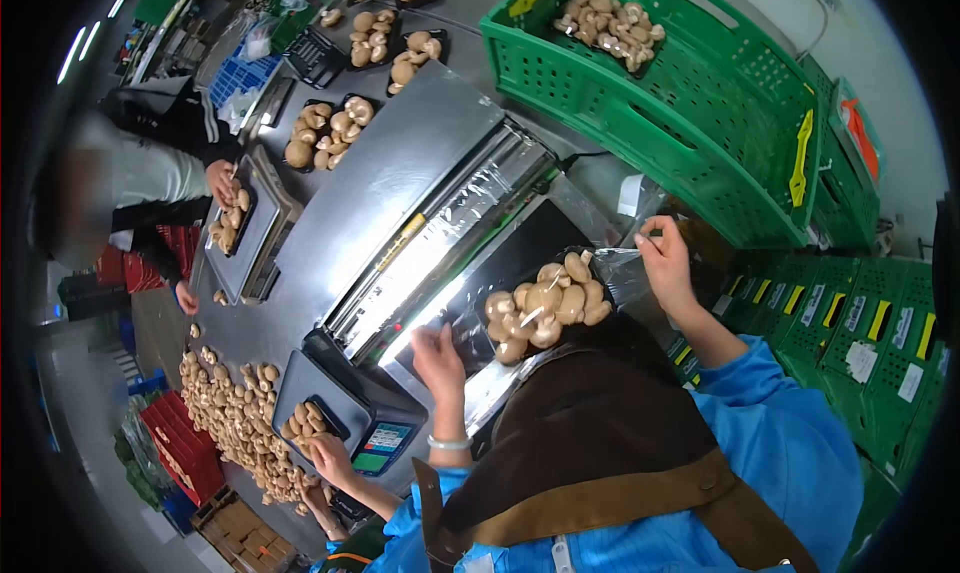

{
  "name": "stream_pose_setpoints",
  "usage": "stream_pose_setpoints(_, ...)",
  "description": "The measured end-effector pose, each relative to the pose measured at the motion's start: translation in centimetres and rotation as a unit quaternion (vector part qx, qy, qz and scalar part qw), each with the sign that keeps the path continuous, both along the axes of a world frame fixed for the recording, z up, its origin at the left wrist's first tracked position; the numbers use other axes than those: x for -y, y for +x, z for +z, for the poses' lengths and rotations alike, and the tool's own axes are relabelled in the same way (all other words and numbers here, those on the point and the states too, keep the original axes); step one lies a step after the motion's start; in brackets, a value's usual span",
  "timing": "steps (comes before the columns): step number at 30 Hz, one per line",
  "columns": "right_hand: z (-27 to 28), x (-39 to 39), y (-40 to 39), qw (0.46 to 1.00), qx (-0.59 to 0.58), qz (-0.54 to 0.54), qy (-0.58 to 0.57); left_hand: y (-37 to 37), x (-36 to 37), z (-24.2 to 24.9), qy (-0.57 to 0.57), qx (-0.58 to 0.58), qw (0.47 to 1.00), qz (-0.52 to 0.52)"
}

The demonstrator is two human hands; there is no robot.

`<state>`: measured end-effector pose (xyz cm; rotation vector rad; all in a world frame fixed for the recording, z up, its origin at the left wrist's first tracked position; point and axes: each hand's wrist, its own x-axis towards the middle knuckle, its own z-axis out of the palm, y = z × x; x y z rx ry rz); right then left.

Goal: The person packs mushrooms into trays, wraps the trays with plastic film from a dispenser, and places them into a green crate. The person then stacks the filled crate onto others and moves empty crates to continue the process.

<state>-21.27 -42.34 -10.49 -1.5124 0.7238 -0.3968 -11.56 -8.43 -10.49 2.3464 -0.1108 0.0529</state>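
Observation:
A black tray heaped with brown mushrooms [545, 308] lies in front of me, close to my apron, on the dark plate of a film-wrapping machine [400, 163]. To the right of the tray, my right hand [664, 263] pinches an edge of clear plastic film [622, 263] between thumb and fingertips; the film stretches toward the tray. My left hand [438, 361], with a pale bracelet at the wrist, hovers left of the tray over the bright front edge of the machine. Its fingers are smeared by motion, so I cannot tell whether they hold film.
A green crate [640, 123] with one mushroom tray [610, 31] stands at upper right; stacked green crates [860, 343] rise on the right. At left, a co-worker's hand [328, 460] touches a mushroom tray on a scale [380, 448] beside loose mushrooms [225, 403]. Another person [150, 163] works opposite.

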Motion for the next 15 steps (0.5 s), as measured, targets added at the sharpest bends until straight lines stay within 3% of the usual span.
stream_pose_setpoints(2, -6.4, -0.1, -1.0, 0.995, -0.007, -0.054, -0.085, 1.1, 2.2, -1.8, 0.138, 0.071, 0.985, -0.071)
stream_pose_setpoints(4, -9.2, -2.4, -0.7, 0.966, -0.076, -0.057, -0.242, 2.9, 4.1, -2.5, 0.177, 0.109, 0.968, -0.141)
stream_pose_setpoints(5, -11.4, -3.8, -0.1, 0.97, -0.077, -0.086, -0.214, 3.4, 5.5, -2.0, 0.197, 0.091, 0.96, -0.175)
stream_pose_setpoints(6, -13.2, -5.5, 0.1, 0.973, -0.081, -0.118, -0.183, 4.0, 6.1, -2.3, 0.171, 0.148, 0.945, -0.236)
stream_pose_setpoints(7, -11.2, -6.7, 0.3, 0.987, -0.044, -0.148, 0.049, 4.0, 6.6, -2.3, 0.173, 0.097, 0.956, -0.218)
stream_pose_setpoints(8, -8.9, -7.3, 0.4, 0.947, 0.002, -0.168, 0.274, 4.1, 7.2, -2.2, 0.172, 0.049, 0.964, -0.198)
stream_pose_setpoints(9, -10.9, -8.4, -0.9, 0.911, 0.083, -0.117, 0.386, 3.9, 7.5, -2.7, -0.009, 0.011, 0.988, -0.157)
stream_pose_setpoints(10, -10.1, -9.1, -1.8, 0.873, 0.094, -0.06, 0.475, 3.4, 8.4, -1.7, -0.21, -0.141, 0.956, -0.146)
stream_pose_setpoints(11, -9.2, -9.7, -3.2, 0.829, 0.082, 0.022, 0.552, 2.3, 8.9, -0.5, -0.394, -0.293, 0.862, -0.125)
stream_pose_setpoints(12, -7.1, -10.2, -4.7, 0.777, 0.063, 0.118, 0.615, 1.0, 9.4, 1.4, -0.548, -0.431, 0.711, -0.091)
stream_pose_setpoints(14, -3.3, -10.4, -6.0, 0.689, 0.027, 0.299, 0.66, -1.0, 10.9, 6.5, -0.681, -0.547, 0.478, -0.098)
stream_pose_setpoints(15, -1.6, -10.3, -6.0, 0.659, 0.016, 0.372, 0.653, -1.6, 11.2, 7.8, -0.675, -0.486, 0.525, -0.18)
